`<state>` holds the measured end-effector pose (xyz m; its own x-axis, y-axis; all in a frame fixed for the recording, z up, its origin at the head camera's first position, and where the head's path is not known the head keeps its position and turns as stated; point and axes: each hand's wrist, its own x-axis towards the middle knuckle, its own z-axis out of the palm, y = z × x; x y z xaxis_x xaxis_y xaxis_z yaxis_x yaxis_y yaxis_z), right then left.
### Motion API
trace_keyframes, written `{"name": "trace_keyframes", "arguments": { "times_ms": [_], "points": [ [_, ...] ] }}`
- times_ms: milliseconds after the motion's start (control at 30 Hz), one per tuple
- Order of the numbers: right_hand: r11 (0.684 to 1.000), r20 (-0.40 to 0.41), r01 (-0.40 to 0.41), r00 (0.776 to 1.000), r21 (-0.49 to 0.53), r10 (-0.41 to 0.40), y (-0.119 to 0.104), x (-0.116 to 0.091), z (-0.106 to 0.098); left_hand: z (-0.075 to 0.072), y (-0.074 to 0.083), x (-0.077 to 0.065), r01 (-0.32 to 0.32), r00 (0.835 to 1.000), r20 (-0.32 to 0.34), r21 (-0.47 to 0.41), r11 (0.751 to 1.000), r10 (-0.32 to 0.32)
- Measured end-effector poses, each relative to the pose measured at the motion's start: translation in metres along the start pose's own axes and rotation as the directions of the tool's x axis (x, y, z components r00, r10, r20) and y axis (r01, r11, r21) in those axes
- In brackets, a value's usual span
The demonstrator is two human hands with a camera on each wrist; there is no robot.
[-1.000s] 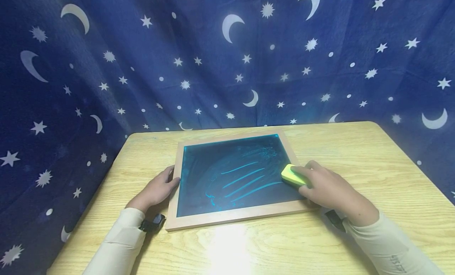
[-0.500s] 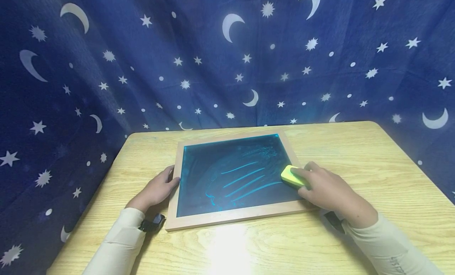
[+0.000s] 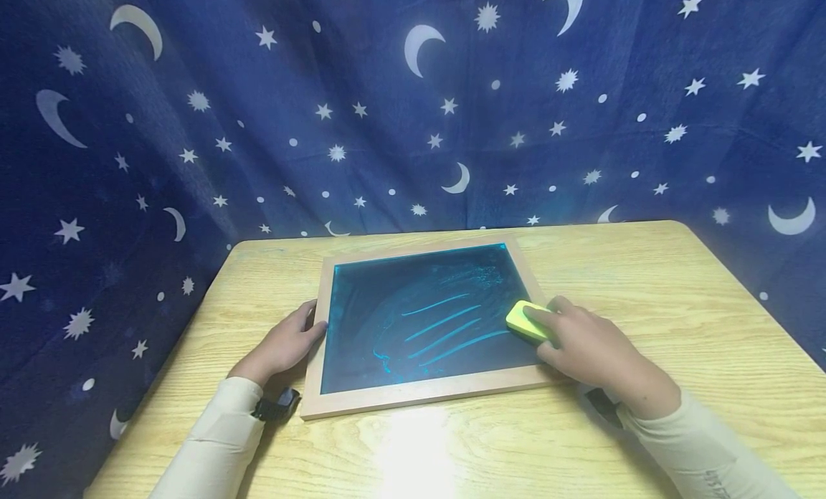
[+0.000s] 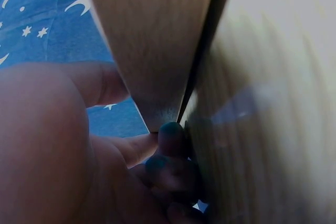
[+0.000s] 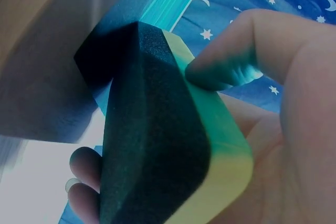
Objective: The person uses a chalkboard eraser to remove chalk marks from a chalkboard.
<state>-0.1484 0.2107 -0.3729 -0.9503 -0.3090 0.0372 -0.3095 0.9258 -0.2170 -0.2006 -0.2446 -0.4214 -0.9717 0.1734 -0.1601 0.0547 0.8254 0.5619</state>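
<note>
A small chalkboard (image 3: 387,320) in a light wooden frame lies on the table, blue-green chalk strokes and smears across its dark face. At its left side, my left hand (image 3: 287,345) grips the frame; in the left wrist view the thumb (image 4: 102,83) lies against the frame edge (image 4: 152,40) and the fingertips (image 4: 170,135) curl at its end. Over the board's right part, my right hand (image 3: 590,348) holds a yellow chalkboard eraser (image 3: 524,320) between thumb and fingers. Its black felt (image 5: 155,129) shows in the right wrist view, as do teal-stained fingers.
The board rests on a light wood-grain table (image 3: 632,269) with rounded far corners. Behind and to the left hangs a dark blue curtain (image 3: 387,69) with white moons and stars. Dark wrist bands (image 3: 277,406) sit below both sleeves.
My right hand has slid the eraser slightly left and toward me, over the right end of the lowest chalk stroke. The left hand and board have stayed in place.
</note>
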Motion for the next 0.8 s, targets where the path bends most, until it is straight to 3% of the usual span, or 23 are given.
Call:
{"name": "trace_keyframes", "arguments": {
  "times_ms": [300,800],
  "points": [
    [1.0,-0.012,0.011,1.0,0.0,-0.011,-0.005,-0.001,0.005,0.0,0.0,0.0,0.002,1.0,0.0,0.0,1.0,-0.002],
    [0.995,-0.058,0.095,0.994,-0.028,-0.097,-0.019,-0.002,0.015,-0.001,0.001,0.0,0.007,1.0,-0.001,-0.007,1.0,-0.007]
  ]
}}
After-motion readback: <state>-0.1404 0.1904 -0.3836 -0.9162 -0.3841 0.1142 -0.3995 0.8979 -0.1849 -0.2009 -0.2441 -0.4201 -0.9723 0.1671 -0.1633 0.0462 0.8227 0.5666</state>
